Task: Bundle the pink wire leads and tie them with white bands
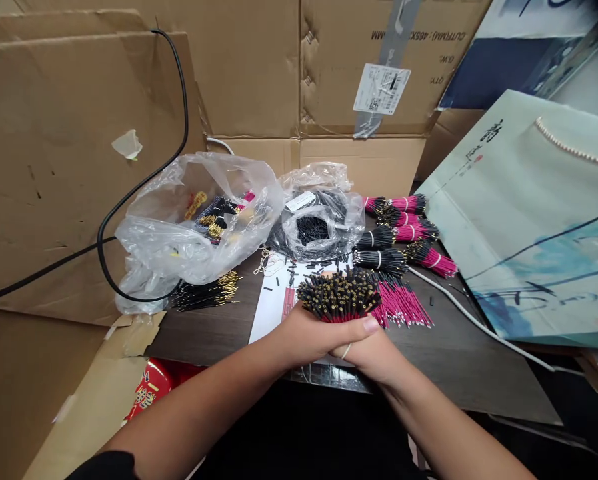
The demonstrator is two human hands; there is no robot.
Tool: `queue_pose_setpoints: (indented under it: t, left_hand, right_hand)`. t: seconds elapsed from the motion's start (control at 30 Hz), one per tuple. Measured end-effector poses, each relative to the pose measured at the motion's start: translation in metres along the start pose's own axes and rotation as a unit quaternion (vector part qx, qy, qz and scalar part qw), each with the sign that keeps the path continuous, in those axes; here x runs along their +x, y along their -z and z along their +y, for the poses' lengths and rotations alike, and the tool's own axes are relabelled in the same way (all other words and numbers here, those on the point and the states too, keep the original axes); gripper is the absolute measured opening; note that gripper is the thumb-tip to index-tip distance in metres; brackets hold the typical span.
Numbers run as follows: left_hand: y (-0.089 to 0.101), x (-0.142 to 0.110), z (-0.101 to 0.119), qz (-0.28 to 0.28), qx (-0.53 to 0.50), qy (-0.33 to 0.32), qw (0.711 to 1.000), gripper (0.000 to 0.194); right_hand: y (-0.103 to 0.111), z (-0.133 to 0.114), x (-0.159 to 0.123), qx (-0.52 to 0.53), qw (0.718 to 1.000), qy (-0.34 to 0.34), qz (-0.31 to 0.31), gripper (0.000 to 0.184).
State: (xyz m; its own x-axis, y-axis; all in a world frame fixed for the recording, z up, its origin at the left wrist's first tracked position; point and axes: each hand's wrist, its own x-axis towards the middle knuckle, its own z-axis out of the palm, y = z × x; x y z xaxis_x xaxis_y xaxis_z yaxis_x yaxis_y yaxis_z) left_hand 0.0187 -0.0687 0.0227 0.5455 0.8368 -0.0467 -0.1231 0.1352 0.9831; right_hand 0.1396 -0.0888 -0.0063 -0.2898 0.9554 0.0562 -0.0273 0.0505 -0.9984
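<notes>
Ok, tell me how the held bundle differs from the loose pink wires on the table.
The held bundle stands ends up; the pink wires lie on the table. The left hand and right hand clasp the held bundle together; the pink wires spread loosely. The held bundle shows mainly black and gold, the pink wires mainly pink. Both comprise many thin strands.

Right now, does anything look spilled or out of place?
Yes: short black pieces lie scattered over the white sheet beyond the bundle, while similar ones sit gathered in the bag behind. Another stray piece lies on the table, right of the loose pink wires.
</notes>
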Motion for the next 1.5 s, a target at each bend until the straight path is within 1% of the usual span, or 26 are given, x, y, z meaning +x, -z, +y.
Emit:
queue_pose_setpoints:
  t: [0.1, 0.17, 0.23, 0.3, 0.4, 0.47, 0.5, 0.53, 0.57, 0.6, 0.63, 0.67, 0.7, 0.73, 0.77, 0.8, 0.83, 0.87, 0.9, 0.97, 1.03, 1.1, 1.2, 1.27, 1.3, 1.5]
  left_hand:
    - [0.004, 0.002, 0.003, -0.048, -0.003, -0.002, 0.999, 0.043]
    - [0.009, 0.003, 0.004, -0.083, 0.007, -0.006, 0.997, 0.041]
    - [0.014, 0.004, 0.005, -0.113, 0.017, -0.02, 0.993, 0.043]
    - [0.018, 0.004, 0.005, -0.122, 0.017, -0.038, 0.992, 0.052]
    - [0.019, -0.001, 0.003, -0.122, -0.002, -0.036, 0.992, 0.069]
    - [0.016, -0.008, -0.002, -0.097, -0.007, -0.028, 0.995, 0.074]
    - [0.014, -0.012, -0.006, -0.06, 0.002, -0.036, 0.998, 0.073]
    - [0.012, -0.018, -0.01, -0.001, 0.03, -0.061, 0.998, 0.066]
    - [0.01, -0.024, -0.015, 0.086, 0.058, -0.098, 0.99, 0.056]
    - [0.007, -0.029, -0.021, 0.166, 0.094, -0.136, 0.972, 0.048]
    - [0.006, -0.034, -0.026, 0.231, 0.141, -0.184, 0.945, 0.043]
    - [0.004, -0.038, -0.031, 0.271, 0.202, -0.24, 0.91, 0.038]
    - [0.003, -0.041, -0.035, 0.268, 0.271, -0.283, 0.88, 0.037]
    - [0.003, -0.043, -0.038, 0.251, 0.339, -0.312, 0.851, 0.037]
    - [0.003, -0.043, -0.04, 0.25, 0.388, -0.351, 0.814, 0.037]
    - [0.004, -0.043, -0.041, 0.248, 0.428, -0.375, 0.784, 0.036]
    - [0.004, -0.041, -0.041, 0.253, 0.455, -0.391, 0.759, 0.035]
    - [0.005, -0.04, -0.041, 0.263, 0.473, -0.4, 0.74, 0.033]
    - [0.006, -0.039, -0.04, 0.273, 0.484, -0.399, 0.729, 0.032]
    - [0.006, -0.037, -0.039, 0.286, 0.496, -0.393, 0.72, 0.031]
    - [0.007, -0.038, -0.039, 0.297, 0.49, -0.391, 0.72, 0.03]
    - [0.007, -0.039, -0.04, 0.3, 0.473, -0.388, 0.732, 0.026]
    - [0.008, -0.042, -0.043, 0.291, 0.44, -0.374, 0.762, 0.019]
    - [0.009, -0.044, -0.045, 0.286, 0.428, -0.363, 0.777, 0.021]
    - [0.008, -0.044, -0.045, 0.287, 0.428, -0.358, 0.778, 0.023]
    - [0.002, -0.045, -0.044, 0.317, 0.465, -0.351, 0.749, 0.023]
  right_hand:
    - [0.001, 0.005, -0.004, 0.002, 1.0, -0.007, 0.003, 0.034]
    - [0.001, 0.004, -0.005, 0.006, 1.0, -0.002, 0.002, 0.031]
    - [0.0, 0.001, -0.006, 0.018, 1.0, 0.008, 0.015, 0.031]
    - [-0.001, 0.001, -0.006, 0.042, 0.998, 0.008, 0.035, 0.031]
    - [0.0, 0.007, -0.006, 0.101, 0.993, -0.025, 0.051, 0.032]
    - [0.002, 0.012, -0.008, 0.137, 0.988, -0.044, 0.051, 0.026]
    - [0.004, 0.013, -0.008, 0.148, 0.987, -0.047, 0.05, 0.023]
    - [0.005, 0.014, -0.008, 0.153, 0.986, -0.047, 0.047, 0.022]
    - [0.006, 0.014, -0.009, 0.153, 0.986, -0.046, 0.044, 0.022]
    - [0.006, 0.013, -0.009, 0.15, 0.987, -0.045, 0.04, 0.022]
    - [0.006, 0.011, -0.008, 0.149, 0.987, -0.046, 0.042, 0.02]
    - [0.005, 0.01, -0.008, 0.154, 0.986, -0.049, 0.052, 0.018]
    - [0.004, 0.008, -0.008, 0.167, 0.982, -0.057, 0.068, 0.016]
    - [0.002, 0.007, -0.007, 0.187, 0.976, -0.068, 0.084, 0.015]
    - [0.001, 0.006, -0.007, 0.21, 0.969, -0.081, 0.099, 0.016]
    - [-0.001, 0.006, -0.006, 0.231, 0.962, -0.093, 0.11, 0.016]
    - [-0.003, 0.005, -0.006, 0.247, 0.957, -0.102, 0.116, 0.016]
    - [-0.004, 0.005, -0.006, 0.256, 0.954, -0.108, 0.115, 0.014]
    - [-0.006, 0.005, -0.006, 0.26, 0.953, -0.111, 0.114, 0.013]
    - [-0.008, 0.004, -0.006, 0.265, 0.951, -0.112, 0.114, 0.011]
    - [-0.01, 0.002, -0.006, 0.271, 0.949, -0.114, 0.114, 0.011]
    - [-0.012, 0.001, -0.006, 0.276, 0.947, -0.116, 0.114, 0.01]
    - [-0.014, 0.0, -0.006, 0.281, 0.945, -0.119, 0.116, 0.008]
    - [-0.015, 0.001, -0.005, 0.285, 0.943, -0.12, 0.122, 0.007]
    - [-0.016, 0.002, -0.005, 0.287, 0.942, -0.121, 0.123, 0.007]
    - [-0.018, 0.002, -0.004, 0.306, 0.934, -0.134, 0.125, 0.01]
